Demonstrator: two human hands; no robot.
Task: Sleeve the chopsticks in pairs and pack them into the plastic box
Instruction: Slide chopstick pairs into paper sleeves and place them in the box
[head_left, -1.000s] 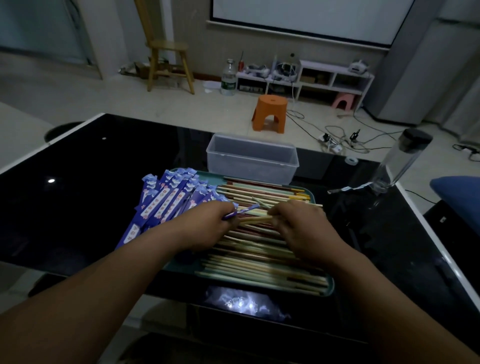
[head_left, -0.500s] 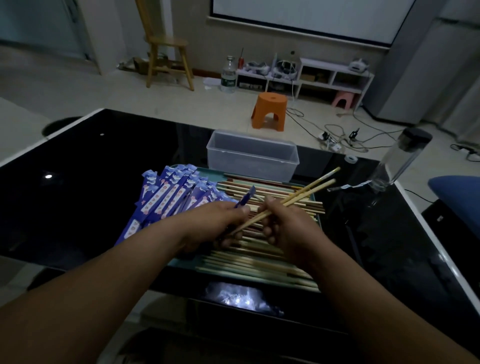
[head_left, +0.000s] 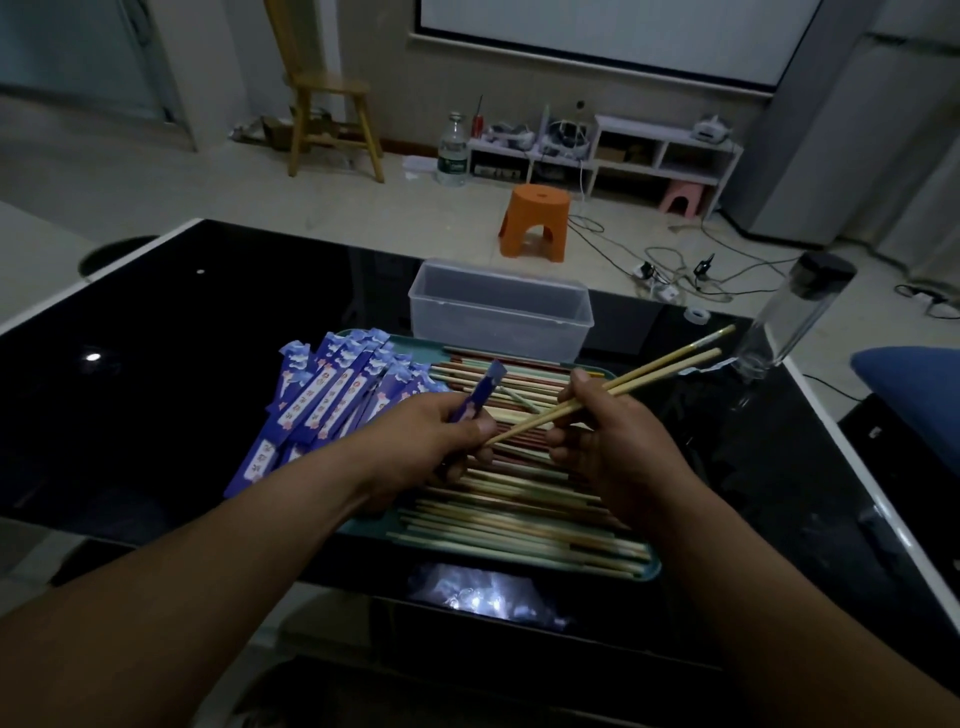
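Head view: right hand (head_left: 608, 447) pinches a chopstick pair (head_left: 649, 371), lifted off the tray (head_left: 649, 571) pile a second ago. Its near tips now meet the left hand (head_left: 441, 436), which grips one blue sleeve (head_left: 480, 389). Insertion likely next. Plastic box (head_left: 498, 312) sits beyond the tray, apparently empty.

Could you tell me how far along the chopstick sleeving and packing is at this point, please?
Done: nothing visibly; the plastic box looks empty. In hand: the left hand holds one blue sleeve, and the right hand grips a pair of chopsticks, not yet in the sleeve. Left: a tray full of loose chopsticks and a fan of unused sleeves at its left.
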